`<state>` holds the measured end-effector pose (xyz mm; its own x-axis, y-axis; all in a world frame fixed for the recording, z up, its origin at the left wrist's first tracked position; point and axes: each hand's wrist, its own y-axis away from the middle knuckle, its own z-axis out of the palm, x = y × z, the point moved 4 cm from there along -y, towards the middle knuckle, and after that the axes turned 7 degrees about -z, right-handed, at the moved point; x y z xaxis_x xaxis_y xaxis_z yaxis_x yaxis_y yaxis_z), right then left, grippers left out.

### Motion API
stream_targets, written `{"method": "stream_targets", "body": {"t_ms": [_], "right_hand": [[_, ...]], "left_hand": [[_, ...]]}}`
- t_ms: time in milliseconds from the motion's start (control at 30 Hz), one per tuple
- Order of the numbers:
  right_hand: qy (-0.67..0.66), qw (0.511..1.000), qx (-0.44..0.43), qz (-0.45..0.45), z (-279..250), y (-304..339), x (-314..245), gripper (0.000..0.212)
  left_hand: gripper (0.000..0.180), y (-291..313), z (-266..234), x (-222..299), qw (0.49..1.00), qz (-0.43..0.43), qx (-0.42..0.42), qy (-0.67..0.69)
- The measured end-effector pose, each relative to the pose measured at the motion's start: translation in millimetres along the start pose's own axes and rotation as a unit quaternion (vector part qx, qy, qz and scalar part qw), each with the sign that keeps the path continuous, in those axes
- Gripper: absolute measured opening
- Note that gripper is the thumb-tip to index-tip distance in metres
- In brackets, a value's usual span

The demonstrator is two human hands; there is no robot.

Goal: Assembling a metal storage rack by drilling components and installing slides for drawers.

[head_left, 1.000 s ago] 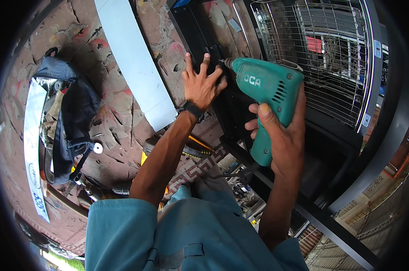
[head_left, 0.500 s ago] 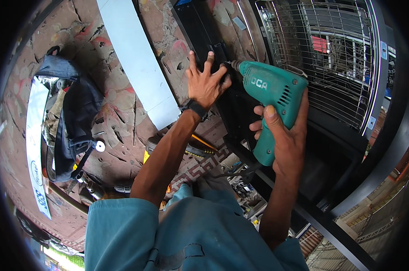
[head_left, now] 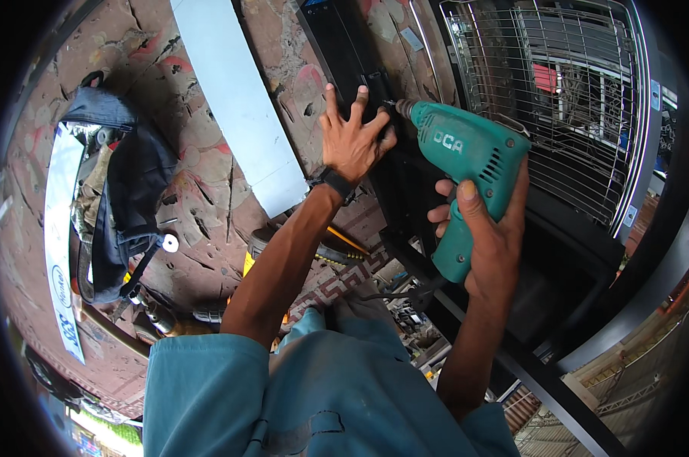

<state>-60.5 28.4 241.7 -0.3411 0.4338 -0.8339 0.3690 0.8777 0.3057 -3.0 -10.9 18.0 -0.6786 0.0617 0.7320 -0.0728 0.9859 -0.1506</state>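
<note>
A green electric drill (head_left: 466,148) is gripped by my right hand (head_left: 488,240), its thumb and fingers wrapped around the handle. The drill's chuck (head_left: 405,109) points left, close to the fingertips of my left hand. That left hand (head_left: 354,141) lies spread over a long black metal frame piece (head_left: 337,42), with two fingers stretched along it and the others bent over its right side. Whether the bit touches the black metal is too small to tell. A dark band sits on my left wrist.
Left of the frame lies a long white panel (head_left: 242,107) on a worn, patterned surface (head_left: 200,179). A dark blue tool bag (head_left: 131,198) rests farther left. Wire racks (head_left: 558,114) stand at the right. A power cord (head_left: 405,293) trails from the drill's handle.
The whole view has shifted slightly, so things appear a little farther right. Both hands keep their poses, and the drill stays beside the black frame piece.
</note>
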Motion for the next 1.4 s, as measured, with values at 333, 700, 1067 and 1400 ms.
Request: {"method": "stream_targets", "body": {"t_ms": [333, 700, 1067, 1400], "right_hand": [[-0.004, 1.000, 0.005, 0.002, 0, 2, 3, 0.086], [0.006, 1.000, -0.028, 0.011, 7, -12, -12, 0.083], [-0.012, 0.998, -0.042, 0.050, 11, -24, -16, 0.057], [-0.041, 0.997, -0.043, 0.049, 15, -22, -15, 0.058]], "left_hand": [[0.035, 0, 0, -1, 1.000, -0.002, -0.001, -0.003], [0.035, -1, 0, 0, 1.000, 0.003, -0.001, -0.007], [0.034, 1, 0, -1, 1.000, 0.001, 0.000, 0.005], [0.032, 0, 1, -1, 1.000, 0.000, 0.003, 0.006]]}}
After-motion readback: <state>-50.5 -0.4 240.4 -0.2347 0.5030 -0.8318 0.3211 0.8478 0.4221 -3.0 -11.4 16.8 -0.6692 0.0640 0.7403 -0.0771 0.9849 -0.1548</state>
